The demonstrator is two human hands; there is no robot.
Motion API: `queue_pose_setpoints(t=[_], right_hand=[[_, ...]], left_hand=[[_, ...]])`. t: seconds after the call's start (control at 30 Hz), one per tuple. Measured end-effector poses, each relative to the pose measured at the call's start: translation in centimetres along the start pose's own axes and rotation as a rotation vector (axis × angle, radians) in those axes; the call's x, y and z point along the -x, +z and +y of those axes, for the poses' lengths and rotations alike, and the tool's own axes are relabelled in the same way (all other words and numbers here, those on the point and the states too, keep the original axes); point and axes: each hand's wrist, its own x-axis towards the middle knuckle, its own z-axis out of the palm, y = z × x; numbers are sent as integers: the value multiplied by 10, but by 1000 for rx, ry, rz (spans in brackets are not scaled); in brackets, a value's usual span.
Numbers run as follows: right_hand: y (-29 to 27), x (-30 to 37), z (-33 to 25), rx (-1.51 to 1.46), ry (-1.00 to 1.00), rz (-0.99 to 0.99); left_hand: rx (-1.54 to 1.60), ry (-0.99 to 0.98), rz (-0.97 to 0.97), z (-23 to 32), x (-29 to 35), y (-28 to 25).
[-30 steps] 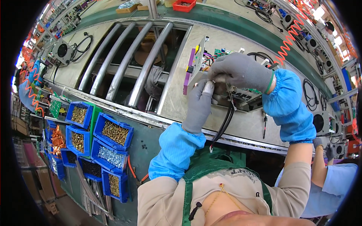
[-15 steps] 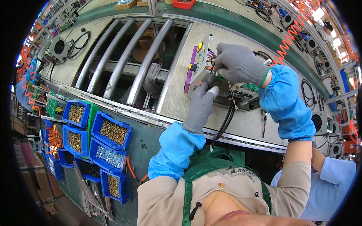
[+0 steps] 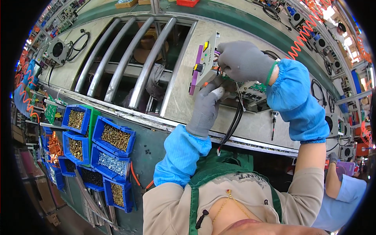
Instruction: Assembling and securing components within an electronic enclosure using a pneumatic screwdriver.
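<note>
An open electrical unit rests on the metal worktop, its front panel [image 3: 207, 58] standing upright at the left with a purple edge, a yellow switch and a dark knob. Behind that panel my gloved right hand [image 3: 244, 60] is curled closed over the wiring; its fingertips and whatever they pinch are hidden. My gloved left hand [image 3: 204, 107] reaches in from the near side, fingers bent together at the panel's lower inner edge. What it grips is also hidden. Black cables [image 3: 234, 127] hang from the unit over the bench edge, and part of a green circuit board [image 3: 258, 87] shows under my right wrist.
Steel rollers [image 3: 137, 66] bridge a gap left of the unit. Blue bins [image 3: 113, 135] of screws and small hardware stand at the lower left. A screwdriver-like tool [image 3: 274, 125] lies right of the cables. A coiled orange hose [image 3: 301, 39] hangs behind; a co-worker's sleeve [image 3: 344, 199] shows at right.
My right hand has shifted slightly and turned more over the wiring, while my left stays at the panel. At right, the co-worker's arm has moved and a purple part has come into sight.
</note>
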Motion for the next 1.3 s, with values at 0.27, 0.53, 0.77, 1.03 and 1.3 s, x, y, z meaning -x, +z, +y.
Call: queue_pose_setpoints(t=[0.27,0.53,0.77,1.03,1.3], right_hand=[[-5,2,-14,89,41,-2],[4,-1,8,-32,-5,-55],[14,9,2,-81,-27,146],[7,14,25,-179,80,268],[3,10,45,-150,81,175]], left_hand=[[-10,-9,2,2,0,2],[35,-2,-43,3,-1,1],[12,27,-87,7,-1,0],[-11,-1,-12,9,1,4],[-414,-94,120,-4,-2,-7]])
